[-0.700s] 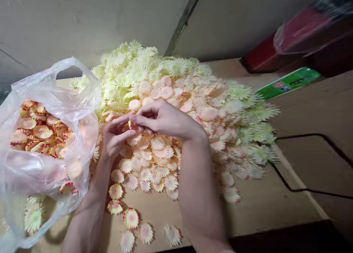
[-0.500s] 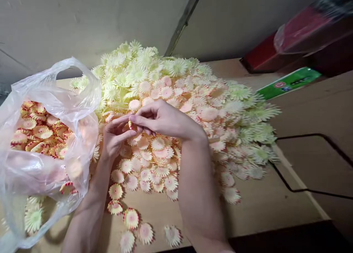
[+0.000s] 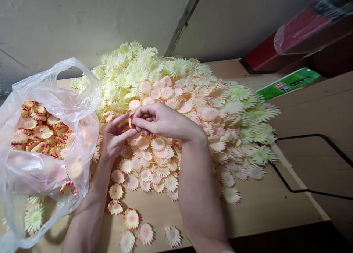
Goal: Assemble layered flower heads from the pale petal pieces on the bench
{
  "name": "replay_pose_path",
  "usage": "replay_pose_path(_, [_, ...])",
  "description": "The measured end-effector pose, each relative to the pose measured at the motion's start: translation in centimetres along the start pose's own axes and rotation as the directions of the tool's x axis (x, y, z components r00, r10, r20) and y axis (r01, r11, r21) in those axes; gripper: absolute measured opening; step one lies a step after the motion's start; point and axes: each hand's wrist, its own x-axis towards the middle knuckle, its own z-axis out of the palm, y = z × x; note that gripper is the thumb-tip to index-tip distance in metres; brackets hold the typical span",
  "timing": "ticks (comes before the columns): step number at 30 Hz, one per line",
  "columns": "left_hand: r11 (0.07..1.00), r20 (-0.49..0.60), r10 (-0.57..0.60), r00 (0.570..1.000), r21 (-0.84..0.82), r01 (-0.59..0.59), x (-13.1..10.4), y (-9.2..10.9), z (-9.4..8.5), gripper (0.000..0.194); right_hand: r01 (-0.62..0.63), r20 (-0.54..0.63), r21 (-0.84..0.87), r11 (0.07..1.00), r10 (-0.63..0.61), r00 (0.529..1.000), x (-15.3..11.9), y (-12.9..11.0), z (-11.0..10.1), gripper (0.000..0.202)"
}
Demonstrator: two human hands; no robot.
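Note:
Between my two hands is a small artificial flower piece (image 3: 131, 121), yellowish with red petal tips and seen nearly edge-on. My left hand (image 3: 115, 135) holds it from the left, thumb below and fingers above. From the other side, my right hand (image 3: 154, 118) pinches it with thumb and forefinger, the other fingers curled. Both hands hover over a broad heap of flower pieces (image 3: 165, 150), pink-centred in front and pale yellow-green behind. To the left, a translucent plastic bag (image 3: 79, 95) contains many red-tipped flower pieces (image 3: 41, 131).
Several loose flower pieces (image 3: 131, 219) lie near the front of the wooden table (image 3: 256, 212). At the right are a green packet (image 3: 289, 84), a black wire frame (image 3: 300, 136) and a red box (image 3: 261, 54) partly under plastic. A grey wall (image 3: 96, 21) stands behind.
The small flower piece has turned slightly and shows more of its red tips. My right hand's fingers have shifted a little around it; the heap and bag look the same.

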Motion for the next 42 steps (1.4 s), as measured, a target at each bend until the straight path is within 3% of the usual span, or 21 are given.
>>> replay_pose_path(6, [1.0,0.004,0.03,1.0,0.007,-0.03,-0.1,0.0,0.3,0.036,-0.009,0.015,-0.068,0.998,0.01,1.0,-0.3,-0.2,-0.2,0.014])
replay_pose_path(14, [1.0,-0.087,0.007,0.996,-0.002,-0.008,0.0,-0.1,0.1,0.037,0.005,0.012,-0.13,0.992,-0.004,1.0,-1.2,-0.1,-1.2,0.012])
replay_pose_path(20, [0.999,-0.113,-0.005,0.994,-0.044,0.0,-0.2,0.0,0.6,0.038,0.009,0.108,-0.038,0.999,-0.005,0.994,-1.5,-0.1,-1.6,0.013])
replay_pose_path(26, [0.999,-0.128,-0.02,0.992,-0.041,0.015,-0.2,0.1,0.8,0.036,0.053,0.215,-0.055,0.997,-0.04,0.976,-1.2,-0.5,-1.1,0.013])
replay_pose_path(30, [1.0,-0.154,0.009,0.988,-0.003,-0.01,-0.1,0.0,0.9,0.036,0.064,0.235,-0.079,0.995,-0.044,0.971,-1.4,-1.0,-0.9,0.014])
replay_pose_path(38, [0.993,-0.148,0.065,0.987,0.108,-0.049,-0.4,-0.5,1.4,0.033,0.065,0.294,0.066,0.996,-0.081,0.952,-1.8,-0.9,-1.3,0.015])
replay_pose_path(42, [0.993,-0.133,0.031,0.991,0.118,-0.015,-0.5,-0.5,1.3,0.034,0.061,0.328,0.125,0.99,-0.099,0.94,-2.0,-1.0,-1.5,0.016])
